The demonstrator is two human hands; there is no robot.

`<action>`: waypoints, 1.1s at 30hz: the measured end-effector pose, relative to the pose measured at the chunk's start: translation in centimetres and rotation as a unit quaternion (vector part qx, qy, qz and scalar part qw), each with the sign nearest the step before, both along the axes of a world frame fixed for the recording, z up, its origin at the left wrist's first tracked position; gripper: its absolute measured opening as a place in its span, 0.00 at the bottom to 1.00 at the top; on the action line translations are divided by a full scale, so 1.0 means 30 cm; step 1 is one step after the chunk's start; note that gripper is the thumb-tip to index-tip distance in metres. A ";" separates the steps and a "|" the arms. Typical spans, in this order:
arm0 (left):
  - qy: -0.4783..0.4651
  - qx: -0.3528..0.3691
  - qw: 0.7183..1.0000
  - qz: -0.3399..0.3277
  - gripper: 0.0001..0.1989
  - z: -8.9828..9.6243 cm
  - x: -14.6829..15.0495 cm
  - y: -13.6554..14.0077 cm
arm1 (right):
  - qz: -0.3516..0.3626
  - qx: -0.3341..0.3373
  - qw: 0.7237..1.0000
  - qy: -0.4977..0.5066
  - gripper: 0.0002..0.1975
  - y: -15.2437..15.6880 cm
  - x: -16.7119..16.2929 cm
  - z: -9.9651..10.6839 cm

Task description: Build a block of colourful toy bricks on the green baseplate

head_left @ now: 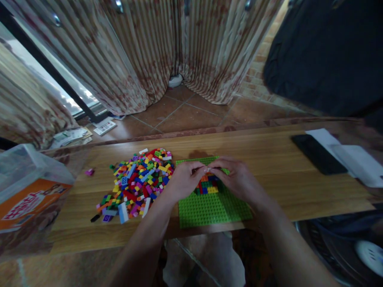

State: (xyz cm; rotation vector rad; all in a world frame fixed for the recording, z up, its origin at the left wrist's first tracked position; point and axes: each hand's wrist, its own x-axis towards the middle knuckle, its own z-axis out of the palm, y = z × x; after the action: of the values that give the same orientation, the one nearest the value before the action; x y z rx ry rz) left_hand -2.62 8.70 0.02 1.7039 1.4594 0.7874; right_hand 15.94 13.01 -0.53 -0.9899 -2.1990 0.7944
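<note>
Both my hands meet over the upper part of a green studded baseplate (215,211), their thumbs and index fingers pinched together. My left hand (184,179) comes in from the left and my right hand (235,175) from the right. A small pale building brick (208,170) seems to sit between their fingertips, mostly hidden by them. Just below the fingers, a block of colored bricks (206,187) in red, blue, green, yellow and orange stands on the baseplate. Left of the baseplate lies a large loose pile of mixed building bricks (140,179).
A clear plastic tub (32,163) with an orange label stands at the table's left end. A pink brick (89,172) lies apart from the pile. Toward the right end of the wooden table (269,159) rest a black phone (318,153) and a white case-like object (360,163).
</note>
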 end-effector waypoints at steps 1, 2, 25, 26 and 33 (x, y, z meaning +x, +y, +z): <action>0.011 0.002 1.000 0.009 0.17 0.000 -0.002 0.001 | -0.003 -0.004 1.000 -0.006 0.08 0.001 0.006 0.000; 0.021 0.005 1.000 0.017 0.17 -0.001 -0.005 0.003 | -0.006 -0.009 1.000 -0.013 0.08 0.002 0.011 0.000; 0.059 0.037 0.995 0.067 0.09 -0.044 0.001 0.010 | -0.057 -0.088 0.994 -0.044 0.03 0.014 0.014 -0.029; 0.059 0.036 0.995 0.069 0.09 -0.047 0.002 0.010 | -0.055 -0.090 0.994 -0.039 0.03 0.015 0.015 -0.031; 0.061 0.039 0.995 0.071 0.08 -0.045 0.001 0.011 | -0.047 -0.124 0.991 0.008 0.03 0.025 0.025 -0.055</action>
State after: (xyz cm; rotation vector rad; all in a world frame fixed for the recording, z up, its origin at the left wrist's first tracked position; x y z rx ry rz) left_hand -2.60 9.03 -1.34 1.7460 1.6679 0.8388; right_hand 16.68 13.77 -2.19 -1.1933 -2.0571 1.0448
